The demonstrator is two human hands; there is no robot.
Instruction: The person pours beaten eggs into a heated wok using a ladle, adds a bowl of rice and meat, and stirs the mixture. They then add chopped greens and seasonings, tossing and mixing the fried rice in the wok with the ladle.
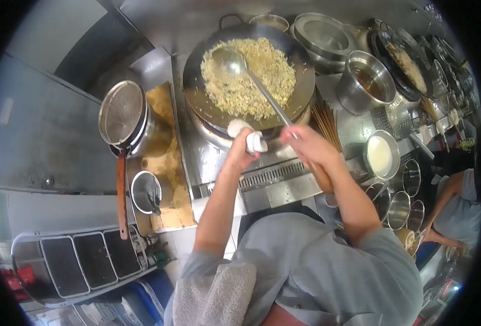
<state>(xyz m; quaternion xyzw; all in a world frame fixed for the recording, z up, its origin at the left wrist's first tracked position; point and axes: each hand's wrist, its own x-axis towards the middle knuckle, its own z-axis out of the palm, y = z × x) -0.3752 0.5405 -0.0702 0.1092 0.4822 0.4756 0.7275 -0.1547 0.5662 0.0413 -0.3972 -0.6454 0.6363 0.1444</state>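
A large dark wok [194,95] stands on the burner, holding what looks like fried rice [273,70] with yellow and green bits. My left hand [241,150] is closed around a folded white cloth [257,143] at the wok's near rim. Any wok handle beneath the cloth is hidden. In my right hand [312,144] is the shaft of a long metal ladle [267,95], gripped above its wooden end. The ladle's round bowl rests on the rice, left of the wok's middle.
Left of the stove, a strainer [122,111] lies over a metal pot, near a small metal pot [146,191]. A bamboo brush [326,122], a pot of brown liquid [368,81] and a pan of white liquid [380,155] stand right. Another person [458,212] is at far right.
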